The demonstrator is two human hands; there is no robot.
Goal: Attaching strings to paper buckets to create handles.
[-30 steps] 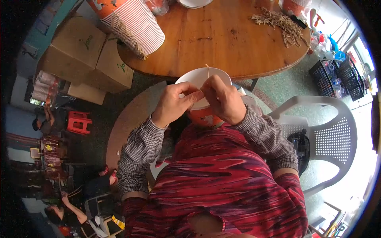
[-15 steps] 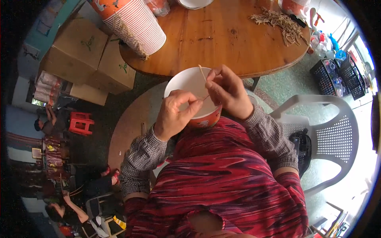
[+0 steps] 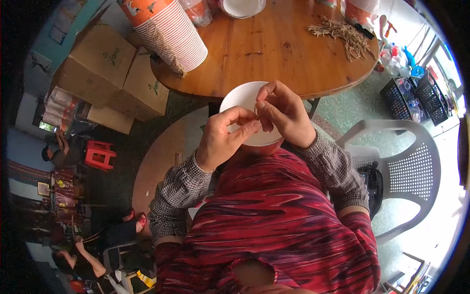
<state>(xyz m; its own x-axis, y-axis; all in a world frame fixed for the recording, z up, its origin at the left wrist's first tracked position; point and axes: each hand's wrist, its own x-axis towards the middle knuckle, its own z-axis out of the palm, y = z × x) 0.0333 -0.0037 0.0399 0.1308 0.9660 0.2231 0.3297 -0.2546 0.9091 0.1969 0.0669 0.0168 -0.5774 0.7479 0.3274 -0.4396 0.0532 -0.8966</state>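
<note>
A paper bucket (image 3: 235,99), white inside and orange-red outside, rests upright against my lap below the table edge. Over its mouth, my left hand (image 3: 220,137) is closed in a pinch, thumb against forefinger. My right hand (image 3: 290,118) pinches just beside it, the fingertips of both hands nearly meeting. Between them is a thin tan cord, now almost wholly hidden by the fingers. Whether it is fastened to the bucket cannot be seen.
On the wooden table (image 3: 259,63) lie a nested bucket stack (image 3: 181,36) with cords along it, a cord bundle (image 3: 347,36) and a white bowl (image 3: 243,7). A grey plastic chair (image 3: 409,171) stands right; cartons (image 3: 98,63) stand left. Two people sit far left.
The bucket has shifted a little to the right. My left hand has moved right and up, closer to the right. The cord end that stuck up by my right fingers no longer shows.
</note>
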